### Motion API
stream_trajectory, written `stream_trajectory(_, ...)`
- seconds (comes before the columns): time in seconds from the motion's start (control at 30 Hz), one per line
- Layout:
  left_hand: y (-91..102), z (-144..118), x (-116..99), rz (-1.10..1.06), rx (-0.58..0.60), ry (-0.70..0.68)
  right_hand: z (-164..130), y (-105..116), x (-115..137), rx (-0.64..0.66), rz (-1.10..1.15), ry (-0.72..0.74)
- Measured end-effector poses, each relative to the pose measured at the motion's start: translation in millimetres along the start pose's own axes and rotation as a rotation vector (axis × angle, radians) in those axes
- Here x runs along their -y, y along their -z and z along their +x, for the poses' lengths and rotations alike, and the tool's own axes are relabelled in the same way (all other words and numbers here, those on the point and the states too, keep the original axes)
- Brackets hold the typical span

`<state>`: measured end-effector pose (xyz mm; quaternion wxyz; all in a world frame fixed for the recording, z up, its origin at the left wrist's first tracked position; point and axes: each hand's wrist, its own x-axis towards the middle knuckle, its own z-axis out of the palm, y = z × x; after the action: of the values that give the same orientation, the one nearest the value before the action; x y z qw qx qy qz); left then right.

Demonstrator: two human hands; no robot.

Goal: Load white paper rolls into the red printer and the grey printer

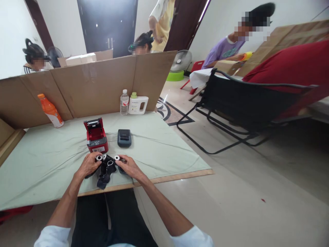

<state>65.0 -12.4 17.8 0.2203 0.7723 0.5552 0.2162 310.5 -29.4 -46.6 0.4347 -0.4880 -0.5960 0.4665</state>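
Note:
My left hand (88,165) and my right hand (129,166) rest at the near edge of the green-covered table (46,161), each closed around a small roll with a white core wrapped in black. The left roll (99,158) and the right roll (117,158) flank a black bag or wrapping (106,171) lying between my hands. Just beyond my left hand stands a red label printer (96,136) with its lid up. A dark blue-grey printer (124,138) lies shut beside it.
An orange bottle (50,110), a clear water bottle (124,102) and a white jug (137,104) stand along a cardboard screen (89,85). A black folding chair (241,106) holding red cloth stands to the right. Other people sit and stand behind the screen.

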Motion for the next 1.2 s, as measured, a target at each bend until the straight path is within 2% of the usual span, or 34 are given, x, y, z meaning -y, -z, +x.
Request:
stream_trajectory(0.17,10.8,-5.2,-7.9,0.073,-0.029,0.085,-1.6,6.1,2.4,-0.013,0.009,-0.024)
stream_trajectory(0.3,21.0,-10.5,-4.2,-0.004,-0.063,0.139,-2.4,4.6,3.8,0.004,-0.052,0.000)
stream_trajectory(0.37,27.3,-12.4,-2.3,-0.110,-0.082,0.177,-1.7,5.7,4.4,-0.007,-0.097,0.002)
stream_trajectory(0.47,40.8,-14.6,-4.6,-0.379,-0.088,0.192,1.6,10.8,10.1,-0.067,-0.162,0.045)
stream_trajectory(0.6,61.4,-16.4,-18.4,-0.669,-0.120,0.159,6.5,11.1,36.8,-0.124,-0.173,0.172)
stream_trajectory(0.67,67.8,-15.4,-26.5,-0.746,-0.146,0.142,7.3,2.5,56.2,-0.078,-0.100,0.187)
stream_trajectory(0.77,69.5,-11.1,-35.3,-0.840,-0.160,0.110,6.7,-20.8,81.2,0.082,0.164,0.137)
stream_trajectory(0.87,66.5,-4.8,-38.0,-0.904,-0.186,0.078,5.9,-44.2,92.8,0.246,0.470,0.070)
stream_trajectory(0.93,65.5,0.2,-36.5,-0.920,-0.216,0.075,5.9,-53.2,94.3,0.289,0.553,0.026)
stream_trajectory(1.1,70.9,18.9,-25.9,-0.870,-0.248,0.093,11.2,-50.5,96.8,0.302,0.547,-0.086)
stream_trajectory(1.2,75.4,28.4,-20.7,-0.737,-0.273,0.052,17.7,-44.6,101.5,0.303,0.556,-0.130)
